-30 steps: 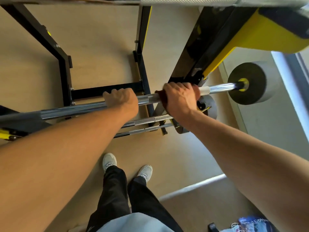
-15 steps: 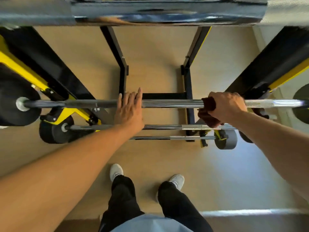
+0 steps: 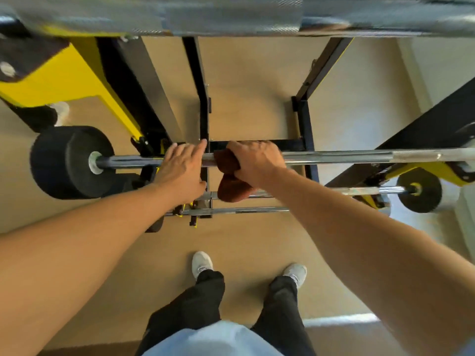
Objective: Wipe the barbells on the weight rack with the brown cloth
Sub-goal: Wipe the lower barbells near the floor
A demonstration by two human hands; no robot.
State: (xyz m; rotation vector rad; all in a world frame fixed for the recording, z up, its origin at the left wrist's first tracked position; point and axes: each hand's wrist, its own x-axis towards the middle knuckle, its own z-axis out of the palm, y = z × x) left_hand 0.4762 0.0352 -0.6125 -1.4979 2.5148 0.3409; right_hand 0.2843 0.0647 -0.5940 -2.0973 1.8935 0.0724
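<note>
Right hand (image 3: 254,160) has its grip clamped around the brown cloth (image 3: 227,176), wrapped on the barbell (image 3: 334,157). Just beside it, the left hand (image 3: 181,168) rests flat and open. Bar runs sideways; bare steel stretches away to the right.

Both arms reach forward: the left hand (image 3: 183,168) lies open-fingered, the right hand (image 3: 257,158) curled in a closed grip.

Black-and-yellow weight rack (image 3: 133,98), chrome barbells (image 3: 334,158) resting across it
</note>
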